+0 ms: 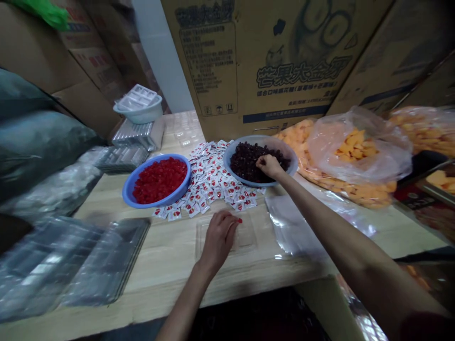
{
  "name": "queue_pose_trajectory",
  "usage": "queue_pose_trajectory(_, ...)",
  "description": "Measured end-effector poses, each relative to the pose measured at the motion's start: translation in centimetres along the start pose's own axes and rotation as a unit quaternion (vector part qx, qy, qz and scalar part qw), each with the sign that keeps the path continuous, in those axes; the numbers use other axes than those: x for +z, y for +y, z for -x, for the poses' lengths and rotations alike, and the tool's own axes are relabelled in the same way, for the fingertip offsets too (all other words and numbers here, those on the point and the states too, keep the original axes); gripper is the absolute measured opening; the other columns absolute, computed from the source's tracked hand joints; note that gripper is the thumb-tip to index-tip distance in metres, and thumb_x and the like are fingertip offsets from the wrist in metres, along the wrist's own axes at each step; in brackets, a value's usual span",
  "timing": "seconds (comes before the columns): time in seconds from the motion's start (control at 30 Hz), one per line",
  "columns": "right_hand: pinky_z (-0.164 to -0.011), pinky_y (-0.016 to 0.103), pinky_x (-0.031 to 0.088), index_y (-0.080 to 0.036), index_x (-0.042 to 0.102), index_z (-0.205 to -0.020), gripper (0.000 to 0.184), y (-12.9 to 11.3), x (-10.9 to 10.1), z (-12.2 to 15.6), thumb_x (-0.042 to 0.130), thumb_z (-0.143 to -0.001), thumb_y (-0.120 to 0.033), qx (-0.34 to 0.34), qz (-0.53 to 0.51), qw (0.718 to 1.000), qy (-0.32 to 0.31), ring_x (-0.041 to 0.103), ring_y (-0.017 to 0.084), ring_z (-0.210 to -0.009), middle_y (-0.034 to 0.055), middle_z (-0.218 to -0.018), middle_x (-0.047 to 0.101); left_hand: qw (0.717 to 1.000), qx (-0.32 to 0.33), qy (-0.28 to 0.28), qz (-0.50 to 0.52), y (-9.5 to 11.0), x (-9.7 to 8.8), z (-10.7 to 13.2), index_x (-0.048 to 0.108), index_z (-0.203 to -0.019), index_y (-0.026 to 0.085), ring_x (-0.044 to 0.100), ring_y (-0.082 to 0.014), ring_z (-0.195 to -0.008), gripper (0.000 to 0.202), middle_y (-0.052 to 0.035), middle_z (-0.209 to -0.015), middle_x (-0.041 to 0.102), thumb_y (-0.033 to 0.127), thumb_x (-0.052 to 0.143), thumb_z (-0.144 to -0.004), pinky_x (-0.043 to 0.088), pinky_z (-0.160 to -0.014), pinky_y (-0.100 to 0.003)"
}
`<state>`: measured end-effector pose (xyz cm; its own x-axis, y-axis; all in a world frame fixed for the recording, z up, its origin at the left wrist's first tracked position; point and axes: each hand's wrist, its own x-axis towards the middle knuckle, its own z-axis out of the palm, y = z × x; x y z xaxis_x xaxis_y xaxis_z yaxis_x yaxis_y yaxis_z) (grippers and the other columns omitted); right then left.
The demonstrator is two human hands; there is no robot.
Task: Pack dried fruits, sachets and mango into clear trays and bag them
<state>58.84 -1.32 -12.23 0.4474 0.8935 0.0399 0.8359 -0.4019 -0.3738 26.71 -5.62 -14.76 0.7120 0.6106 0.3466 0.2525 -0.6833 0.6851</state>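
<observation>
My left hand (221,237) is over a clear plastic tray (247,241) lying on the table, with a small red piece (240,220) pinched at its fingertips. My right hand (269,166) reaches into a translucent bowl (291,173) of dark, glossy pieces (245,158), its fingers drawn together just over the heap. Whatever may be between those fingers is hidden. To the left stands a blue bowl (156,204) full of red, jelly-like pieces (161,180). Small printed white sachets (209,173) are spread in a pile between and in front of the two bowls.
Stacked clear trays (103,265) lie at the front left, with more trays (137,135) behind. Clear plastic bags (295,222) lie under my right forearm. Bags of orange pieces (355,180) fill the right side. A large cardboard box (220,104) stands at the back.
</observation>
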Motion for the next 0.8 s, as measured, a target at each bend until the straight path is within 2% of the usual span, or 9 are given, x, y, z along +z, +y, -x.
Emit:
queue_pose_trajectory(0.13,-0.079,0.021,0.046,-0.016,0.074,-0.097,0.019,-1.1,1.0,-1.4,0.077,-0.078,-0.018,-0.03,-0.005,0.999,-0.026,0.065,0.018,-0.095,0.0065,-0.101,0.074,0.998,-0.051,-0.002,0.044,0.6,-1.0,0.7,0.068,-0.101,0.025,0.062,-0.0224,-0.101,0.018,-0.0089,-0.104,0.065,0.024,0.05,-0.097,0.049,-0.091,-0.038)
queue_pose_trajectory(0.23,-0.075,0.02,0.044,-0.015,0.074,-0.086,0.009,-1.7,1.5,-2.0,0.073,-0.078,-0.01,-0.035,-0.01,0.998,-0.05,0.065,0.016,-0.085,0.006,-0.09,0.074,0.996,-0.066,-0.01,0.053,0.7,-1.2,1.1,0.068,-0.101,0.025,0.062,-0.022,-0.102,0.017,-0.0087,-0.106,0.065,0.024,0.052,-0.096,0.05,-0.092,-0.036)
queue_pose_trajectory(0.3,-0.073,0.02,0.044,-0.014,0.073,-0.083,0.008,-1.7,1.4,-2.0,0.072,-0.077,-0.008,-0.035,-0.015,0.998,-0.059,0.064,0.015,-0.081,0.0055,-0.085,0.073,0.996,-0.077,-0.003,0.052,0.5,-1.4,1.4,0.068,-0.101,0.025,0.063,-0.0218,-0.102,0.017,-0.0084,-0.106,0.066,0.024,0.052,-0.096,0.05,-0.091,-0.035)
queue_pose_trajectory(0.43,-0.076,0.023,0.044,-0.012,0.073,-0.089,0.015,-1.0,-0.4,-0.7,0.072,-0.076,-0.006,-0.03,-0.021,0.999,-0.034,0.063,0.017,-0.086,0.0071,-0.091,0.072,0.993,-0.1,0.025,0.056,-0.2,-2.0,1.9,0.068,-0.101,0.024,0.063,-0.0211,-0.099,0.017,-0.0078,-0.102,0.067,0.025,0.052,-0.097,0.05,-0.088,-0.034)
queue_pose_trajectory(0.5,-0.079,0.025,0.045,-0.011,0.071,-0.1,0.02,-1.1,-1.8,1.2,0.065,-0.082,-0.008,-0.025,-0.026,0.999,0.006,0.063,0.018,-0.089,0.0088,-0.097,0.072,0.992,-0.107,0.033,0.059,-0.3,-2.3,2.3,0.068,-0.101,0.023,0.063,-0.0209,-0.098,0.017,-0.0076,-0.102,0.067,0.026,0.052,-0.096,0.05,-0.087,-0.034)
queue_pose_trajectory(0.57,-0.081,0.028,0.046,-0.011,0.068,-0.109,0.024,-1.8,-2.9,4.1,0.057,-0.088,-0.012,-0.037,-0.064,0.995,0.072,0.063,0.019,-0.089,0.0099,-0.101,0.071,0.991,-0.113,0.04,0.059,-0.4,-2.5,2.7,0.068,-0.1,0.023,0.063,-0.0211,-0.099,0.017,-0.0076,-0.102,0.067,0.027,0.052,-0.096,0.05,-0.088,-0.034)
queue_pose_trajectory(0.63,-0.081,0.03,0.048,-0.013,0.069,-0.107,0.022,-3.0,-3.0,7.9,0.054,-0.091,-0.018,-0.078,-0.149,0.977,0.133,0.064,0.02,-0.088,0.0087,-0.1,0.071,0.989,-0.122,0.049,0.061,-0.3,-2.6,3.0,0.068,-0.1,0.024,0.063,-0.0212,-0.099,0.018,-0.0075,-0.102,0.068,0.028,0.052,-0.096,0.05,-0.088,-0.034)
queue_pose_trajectory(0.7,-0.082,0.032,0.049,-0.017,0.07,-0.099,0.018,-4.5,-1.9,11.6,0.055,-0.09,-0.021,-0.123,-0.228,0.958,0.121,0.065,0.021,-0.089,0.0068,-0.097,0.072,0.988,-0.132,0.053,0.065,-0.2,-2.5,3.1,0.068,-0.098,0.023,0.064,-0.0211,-0.097,0.018,-0.0072,-0.1,0.068,0.03,0.052,-0.096,0.05,-0.086,-0.034)
queue_pose_trajectory(0.8,-0.081,0.032,0.048,-0.02,0.07,-0.091,0.014,-6.2,1.4,15.5,0.057,-0.088,-0.018,-0.16,-0.278,0.947,0.036,0.065,0.021,-0.087,0.0049,-0.092,0.073,0.986,-0.138,0.062,0.069,-0.2,-2.6,2.6,0.069,-0.096,0.023,0.065,-0.0208,-0.094,0.018,-0.0068,-0.098,0.069,0.032,0.052,-0.096,0.05,-0.085,-0.034)
